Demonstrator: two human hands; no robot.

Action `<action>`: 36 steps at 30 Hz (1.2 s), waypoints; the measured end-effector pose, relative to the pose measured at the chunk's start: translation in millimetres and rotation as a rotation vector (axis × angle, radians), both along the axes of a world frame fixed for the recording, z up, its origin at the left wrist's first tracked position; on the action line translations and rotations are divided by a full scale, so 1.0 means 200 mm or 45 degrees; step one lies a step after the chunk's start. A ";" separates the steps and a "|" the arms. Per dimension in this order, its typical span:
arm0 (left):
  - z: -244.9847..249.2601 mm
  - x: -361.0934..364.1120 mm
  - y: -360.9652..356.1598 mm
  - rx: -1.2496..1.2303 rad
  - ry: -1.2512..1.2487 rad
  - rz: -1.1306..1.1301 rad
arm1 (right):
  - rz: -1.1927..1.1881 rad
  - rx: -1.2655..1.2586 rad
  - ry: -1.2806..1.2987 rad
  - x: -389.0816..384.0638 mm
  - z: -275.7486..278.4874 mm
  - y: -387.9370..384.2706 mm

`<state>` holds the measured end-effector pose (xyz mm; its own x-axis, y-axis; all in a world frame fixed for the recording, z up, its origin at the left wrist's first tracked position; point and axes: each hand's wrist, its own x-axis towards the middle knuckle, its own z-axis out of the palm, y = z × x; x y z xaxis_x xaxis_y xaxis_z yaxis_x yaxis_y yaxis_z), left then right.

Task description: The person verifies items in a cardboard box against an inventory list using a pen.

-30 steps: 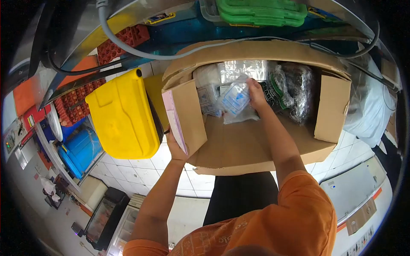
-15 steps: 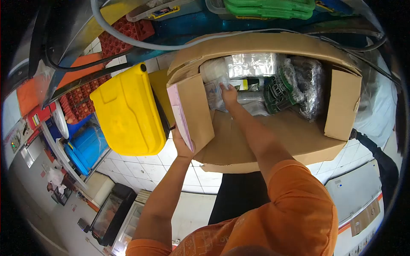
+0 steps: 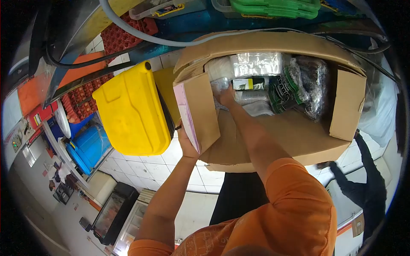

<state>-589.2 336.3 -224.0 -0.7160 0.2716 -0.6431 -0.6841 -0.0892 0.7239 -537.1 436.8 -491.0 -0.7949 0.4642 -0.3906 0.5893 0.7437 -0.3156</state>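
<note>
An open cardboard box stands in front of me with packaged goods inside. My left hand is closed around the lower edge of a sheaf of pink papers, beside the box's left flap. A thin dark tip pokes out by those fingers. My right hand reaches into the box's left side, closed at a clear plastic package; its fingertips are partly hidden. Near it lie a yellow-and-white labelled pack, a stack of clear plastic and a silvery clear-wrapped pack.
Green-black printed bags fill the box's right part. A yellow lidded bin stands left of it. A grey hose crosses behind. Egg trays are farther left. At right, a person in dark clothes is nearby.
My right hand has shifted slightly down within the box, still at the clear plastic. My left hand keeps hold of the pink papers. The person at right has come further into view.
</note>
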 end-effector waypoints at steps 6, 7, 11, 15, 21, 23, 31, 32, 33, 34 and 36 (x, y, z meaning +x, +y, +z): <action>-0.02 0.04 -0.01 -0.260 0.459 -0.198 | -0.126 -0.585 -0.058 -0.07 0.10 0.11; -0.01 0.04 -0.01 -0.130 0.315 -0.143 | -0.129 -0.579 -0.057 -0.06 0.12 0.11; 0.04 -0.02 -0.02 -0.727 1.142 -0.807 | -0.194 -0.652 0.285 0.05 0.28 0.08; 0.00 0.03 0.01 -0.287 0.599 -0.322 | 0.418 -0.767 0.721 0.28 0.49 0.06; -0.01 0.02 -0.07 -0.627 1.008 -0.731 | 0.230 -0.748 0.194 0.47 0.51 0.22; -0.05 0.05 -0.06 -0.518 0.831 -0.544 | -0.043 -0.808 0.144 0.52 0.38 0.29; -0.07 0.05 -0.09 -0.674 0.945 -0.553 | -0.785 -1.352 -0.134 0.58 0.31 0.57; -0.08 0.05 -0.12 -0.810 0.993 -0.646 | -0.837 -1.430 -0.128 0.56 0.33 0.55; -0.09 0.06 -0.14 -0.945 1.040 -0.738 | -0.888 -1.506 -0.120 0.53 0.34 0.53; -0.09 0.06 -0.13 -0.943 1.043 -0.735 | -0.885 -1.504 -0.118 0.48 0.40 0.52; -0.07 0.06 -0.09 -0.724 0.861 -0.571 | -0.726 -1.545 -0.195 0.35 0.58 0.52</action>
<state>-576.3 317.3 -238.9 -0.8868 0.3850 -0.2555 0.0037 0.5588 0.8293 -467.4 540.9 -374.1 -0.5205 0.0136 -0.8537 0.8084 -0.3139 -0.4979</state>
